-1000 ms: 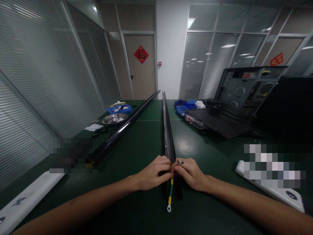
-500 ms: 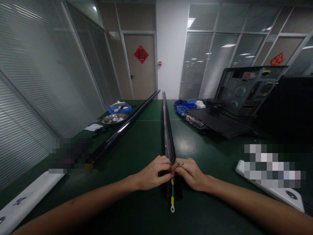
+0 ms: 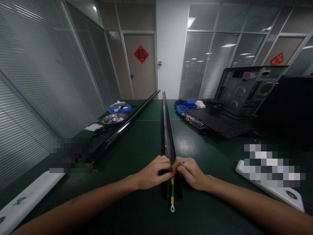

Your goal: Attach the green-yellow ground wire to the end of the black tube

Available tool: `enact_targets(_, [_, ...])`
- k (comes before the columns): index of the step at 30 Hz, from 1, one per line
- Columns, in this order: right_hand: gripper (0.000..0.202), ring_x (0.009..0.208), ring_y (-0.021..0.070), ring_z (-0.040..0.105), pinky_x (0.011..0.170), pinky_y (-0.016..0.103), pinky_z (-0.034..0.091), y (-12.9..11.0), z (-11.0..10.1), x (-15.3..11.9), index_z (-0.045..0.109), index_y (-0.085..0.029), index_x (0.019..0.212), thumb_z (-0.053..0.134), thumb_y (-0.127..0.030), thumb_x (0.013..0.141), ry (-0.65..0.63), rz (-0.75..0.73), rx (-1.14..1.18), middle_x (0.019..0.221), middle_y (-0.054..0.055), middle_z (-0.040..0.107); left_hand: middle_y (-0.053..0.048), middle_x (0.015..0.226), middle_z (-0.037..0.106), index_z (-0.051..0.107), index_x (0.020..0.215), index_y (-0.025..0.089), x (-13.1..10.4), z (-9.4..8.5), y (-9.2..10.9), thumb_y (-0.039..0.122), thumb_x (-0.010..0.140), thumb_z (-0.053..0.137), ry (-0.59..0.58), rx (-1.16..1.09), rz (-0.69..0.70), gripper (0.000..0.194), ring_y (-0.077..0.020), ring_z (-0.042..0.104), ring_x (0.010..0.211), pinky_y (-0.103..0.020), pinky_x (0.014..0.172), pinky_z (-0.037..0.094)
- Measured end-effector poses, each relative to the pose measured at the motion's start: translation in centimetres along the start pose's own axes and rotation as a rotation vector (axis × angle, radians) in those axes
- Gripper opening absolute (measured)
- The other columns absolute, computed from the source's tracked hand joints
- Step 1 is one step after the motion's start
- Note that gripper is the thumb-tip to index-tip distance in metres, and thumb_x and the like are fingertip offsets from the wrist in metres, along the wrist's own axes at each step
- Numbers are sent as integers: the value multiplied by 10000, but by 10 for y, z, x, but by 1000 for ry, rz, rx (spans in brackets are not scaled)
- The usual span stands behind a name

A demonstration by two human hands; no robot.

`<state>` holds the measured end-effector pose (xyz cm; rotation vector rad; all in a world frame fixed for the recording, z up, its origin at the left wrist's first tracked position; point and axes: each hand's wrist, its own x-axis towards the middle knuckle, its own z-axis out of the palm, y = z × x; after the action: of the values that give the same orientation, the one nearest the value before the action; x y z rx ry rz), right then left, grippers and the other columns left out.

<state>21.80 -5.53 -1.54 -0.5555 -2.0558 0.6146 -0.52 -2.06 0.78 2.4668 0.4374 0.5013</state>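
A long black rail (image 3: 167, 130) runs away from me along the middle of the green table. At its near end my left hand (image 3: 157, 171) and my right hand (image 3: 189, 171) meet, fingers closed and pressed together around the same spot. What the fingertips pinch is too small and covered to make out. A ring shows on my right hand. Just below the fingers hangs a short green wire (image 3: 172, 191) with yellow sleeves and a ring terminal at its lower end. A second black rail (image 3: 122, 129) lies diagonally to the left.
Left on the table (image 3: 146, 143) are a metal bowl (image 3: 114, 118), a blue tray (image 3: 119, 109) and a white device (image 3: 31, 192). To the right lie blue bins (image 3: 182, 110), a bottle (image 3: 195, 122), a dark panel (image 3: 220, 122), an open computer case (image 3: 244, 91) and another white device (image 3: 269, 189).
My right hand's fingers have shifted very slightly, with the ring a little higher and further right. My left hand stays almost in place, and the rails and wire look unmoved.
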Motion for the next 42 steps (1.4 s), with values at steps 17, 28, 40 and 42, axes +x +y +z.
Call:
enact_targets(17, [448, 730, 153, 595, 716, 277, 492, 3, -1, 5, 639, -153, 869, 362, -414, 1106, -48, 70, 113, 821, 44, 603, -45, 996, 643, 631, 943, 177, 0, 1, 0, 254, 1028, 521, 10, -2, -3, 159, -210, 578, 1008, -348, 967, 408])
enact_targets(28, [467, 732, 154, 612, 722, 287, 497, 5, -6, 6, 663, -146, 885, 365, -431, 1104, -78, 71, 101, 829, 49, 615, -46, 1000, 660, 654, 968, 185, 1, 2, -1, 296, 1039, 518, 24, -8, -18, 189, -213, 584, 1002, -355, 977, 412])
enact_targets(40, [349, 838, 187, 638, 797, 340, 514, 6, -12, 4, 684, -142, 965, 424, -334, 1097, -106, 36, 35, 905, 84, 662, -56, 949, 671, 691, 940, 158, 4, 4, -6, 292, 1035, 544, 52, -65, -5, 221, -204, 606, 957, -358, 957, 453])
enact_targets(42, [327, 842, 190, 636, 793, 342, 516, 6, -11, 3, 678, -142, 969, 433, -318, 1094, -89, 36, 23, 910, 85, 664, -64, 965, 678, 698, 959, 157, 4, 4, -6, 302, 1035, 542, 56, -74, -6, 225, -211, 605, 964, -367, 955, 461])
